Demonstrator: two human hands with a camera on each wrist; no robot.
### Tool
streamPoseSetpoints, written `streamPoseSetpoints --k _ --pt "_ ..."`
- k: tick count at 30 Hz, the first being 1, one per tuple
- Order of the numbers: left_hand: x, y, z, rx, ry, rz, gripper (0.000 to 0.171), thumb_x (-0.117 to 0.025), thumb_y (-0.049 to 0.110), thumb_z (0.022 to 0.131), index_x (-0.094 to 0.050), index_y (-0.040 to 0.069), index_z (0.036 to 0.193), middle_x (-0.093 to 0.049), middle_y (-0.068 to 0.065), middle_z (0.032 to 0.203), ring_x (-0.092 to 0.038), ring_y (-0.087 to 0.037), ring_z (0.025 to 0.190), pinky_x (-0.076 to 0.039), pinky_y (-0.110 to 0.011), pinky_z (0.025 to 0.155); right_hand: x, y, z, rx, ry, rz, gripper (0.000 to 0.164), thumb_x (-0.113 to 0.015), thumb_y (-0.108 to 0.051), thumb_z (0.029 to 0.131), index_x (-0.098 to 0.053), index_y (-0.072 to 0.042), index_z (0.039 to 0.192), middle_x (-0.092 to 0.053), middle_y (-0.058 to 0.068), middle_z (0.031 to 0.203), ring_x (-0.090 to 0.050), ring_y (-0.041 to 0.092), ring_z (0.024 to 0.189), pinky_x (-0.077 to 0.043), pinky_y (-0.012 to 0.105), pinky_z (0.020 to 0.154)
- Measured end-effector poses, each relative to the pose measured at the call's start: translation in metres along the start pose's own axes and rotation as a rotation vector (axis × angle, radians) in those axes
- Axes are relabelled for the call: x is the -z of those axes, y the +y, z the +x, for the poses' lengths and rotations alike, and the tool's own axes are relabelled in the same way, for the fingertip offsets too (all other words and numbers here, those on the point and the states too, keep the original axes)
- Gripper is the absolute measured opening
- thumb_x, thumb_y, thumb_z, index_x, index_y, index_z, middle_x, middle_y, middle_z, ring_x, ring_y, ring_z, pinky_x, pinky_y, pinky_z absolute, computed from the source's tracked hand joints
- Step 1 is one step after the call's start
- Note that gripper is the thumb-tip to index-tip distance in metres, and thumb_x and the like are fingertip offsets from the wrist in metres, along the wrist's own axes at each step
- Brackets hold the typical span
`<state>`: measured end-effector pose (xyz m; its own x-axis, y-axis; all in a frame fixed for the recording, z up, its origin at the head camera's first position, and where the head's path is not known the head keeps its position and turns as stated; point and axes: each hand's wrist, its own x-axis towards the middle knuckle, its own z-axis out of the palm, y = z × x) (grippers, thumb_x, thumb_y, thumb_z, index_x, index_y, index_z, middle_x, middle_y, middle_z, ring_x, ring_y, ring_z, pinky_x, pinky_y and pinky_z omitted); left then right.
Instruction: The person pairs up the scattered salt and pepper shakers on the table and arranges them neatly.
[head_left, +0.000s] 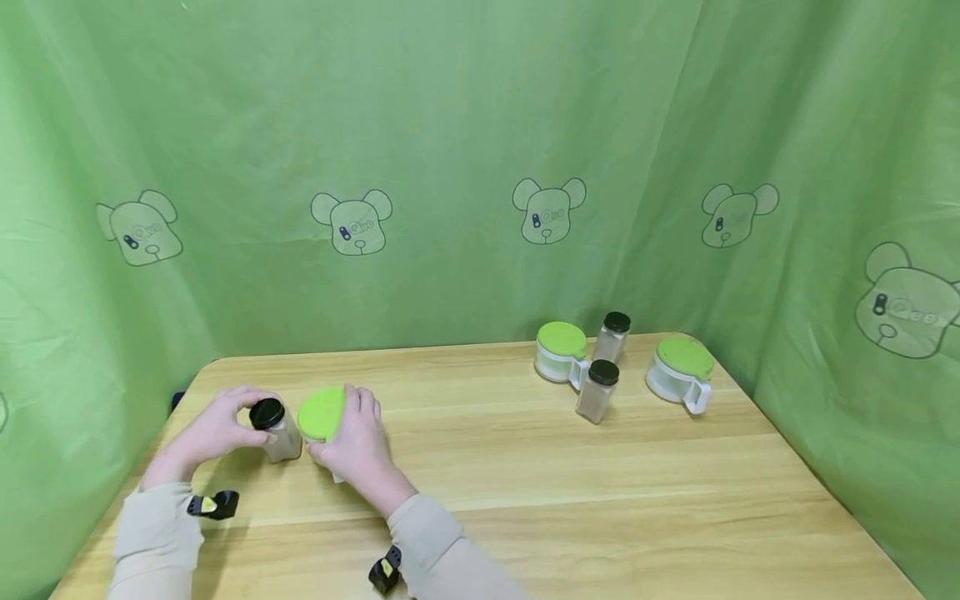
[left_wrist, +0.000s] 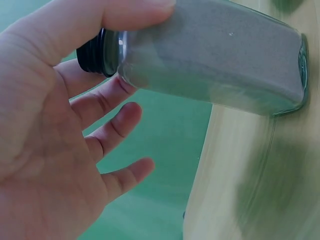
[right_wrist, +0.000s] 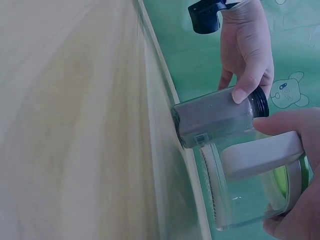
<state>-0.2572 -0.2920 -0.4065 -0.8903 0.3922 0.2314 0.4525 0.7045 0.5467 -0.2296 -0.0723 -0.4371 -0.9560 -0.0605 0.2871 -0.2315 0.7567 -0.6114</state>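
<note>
Pale sleeves enter from the bottom edge, with a small black device at each wrist. The left hand holds a square clear jar of greyish contents, black lid uppermost; its grip is thumb on one side and index finger at the neck, other fingers loosely spread. Just beside it, the right hand has its grip around a round clear jar with green lid and white handle, thumb and fingers on opposite sides. Both are at the left of a wood-grain counter. Well apart, toward the far right corner, stand a second round jar and a third round jar, also green-lidded; between them are a rear black-lidded jar and a front black-lidded jar. Green curtain with cartoon animal faces hangs behind.
</note>
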Motion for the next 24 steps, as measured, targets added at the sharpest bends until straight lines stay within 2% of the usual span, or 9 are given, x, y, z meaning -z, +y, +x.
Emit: streamPoseSetpoints --k 3,5,7,9,11,14,20,24 --pt "-0.001 -0.003 -0.001 0.013 -0.012 -0.032 0.05 -0.082 0.014 0.07 -0.066 0.001 0.116 -0.062 -0.026 0.121 -0.049 -0.04 0.114 -0.036 -0.059 0.096 -0.003 -0.001 -0.001 -0.001 0.0 -0.001 0.098 -0.087 -0.039 0.065 -0.039 -0.004 0.143 -0.047 0.01 0.136 -0.048 0.021 0.123 -0.048 0.03 0.102" --pt "-0.001 -0.007 -0.002 0.028 -0.023 -0.056 0.05 -0.082 0.015 0.072 -0.065 0.002 0.118 -0.062 -0.024 0.123 -0.051 -0.026 0.115 -0.037 -0.054 0.098 -0.004 -0.001 -0.001 -0.003 -0.002 -0.001 0.098 -0.087 -0.039 0.065 -0.039 -0.004 0.143 -0.047 0.01 0.136 -0.048 0.021 0.123 -0.048 0.03 0.102" --pt "-0.002 -0.011 -0.002 0.041 -0.035 -0.086 0.05 -0.081 0.016 0.074 -0.065 0.004 0.119 -0.062 -0.021 0.125 -0.05 -0.007 0.113 -0.038 -0.05 0.099 -0.006 -0.002 -0.001 -0.006 -0.004 0.0 0.097 -0.087 -0.039 0.065 -0.039 -0.004 0.143 -0.047 0.01 0.136 -0.048 0.021 0.123 -0.048 0.03 0.102" --pt "-0.002 -0.014 -0.003 0.055 -0.048 -0.128 0.049 -0.081 0.017 0.076 -0.064 0.005 0.121 -0.061 -0.02 0.127 -0.044 0.009 0.11 -0.038 -0.052 0.1 -0.008 -0.002 -0.001 -0.01 -0.009 0.0 0.097 -0.087 -0.039 0.065 -0.039 -0.004 0.142 -0.047 0.009 0.136 -0.048 0.021 0.122 -0.049 0.031 0.101" --pt "-0.002 -0.017 -0.004 0.066 -0.059 -0.174 0.05 -0.08 0.018 0.078 -0.064 0.005 0.122 -0.059 -0.02 0.129 -0.038 0.018 0.107 -0.036 -0.057 0.101 -0.01 -0.003 -0.001 -0.014 -0.014 -0.004 0.097 -0.087 -0.039 0.065 -0.039 -0.005 0.142 -0.047 0.009 0.136 -0.047 0.02 0.122 -0.049 0.03 0.101" --pt "-0.003 -0.019 -0.005 0.085 -0.069 -0.227 0.051 -0.08 0.019 0.079 -0.062 0.005 0.125 -0.058 -0.021 0.131 -0.035 0.02 0.107 -0.033 -0.065 0.101 -0.012 -0.004 0.0 -0.017 -0.02 -0.004 0.097 -0.087 -0.039 0.065 -0.039 -0.006 0.142 -0.047 0.009 0.136 -0.047 0.02 0.123 -0.048 0.03 0.101" --pt "-0.002 -0.022 -0.005 0.158 -0.068 -0.277 0.054 -0.08 0.02 0.079 -0.06 0.003 0.126 -0.062 -0.015 0.126 -0.038 0.016 0.107 -0.029 -0.064 0.104 -0.015 -0.006 0.0 -0.022 -0.036 -0.009 0.097 -0.087 -0.04 0.065 -0.039 -0.006 0.142 -0.047 0.008 0.136 -0.046 0.019 0.124 -0.047 0.028 0.103" --pt "-0.001 -0.025 -0.006 0.186 -0.071 -0.287 0.055 -0.08 0.021 0.079 -0.058 0.002 0.126 -0.062 -0.016 0.126 -0.036 0.017 0.108 -0.026 -0.066 0.106 -0.017 -0.007 0.001 -0.021 -0.04 -0.024 0.097 -0.086 -0.04 0.065 -0.039 -0.006 0.142 -0.047 0.008 0.136 -0.046 0.019 0.124 -0.047 0.028 0.103"
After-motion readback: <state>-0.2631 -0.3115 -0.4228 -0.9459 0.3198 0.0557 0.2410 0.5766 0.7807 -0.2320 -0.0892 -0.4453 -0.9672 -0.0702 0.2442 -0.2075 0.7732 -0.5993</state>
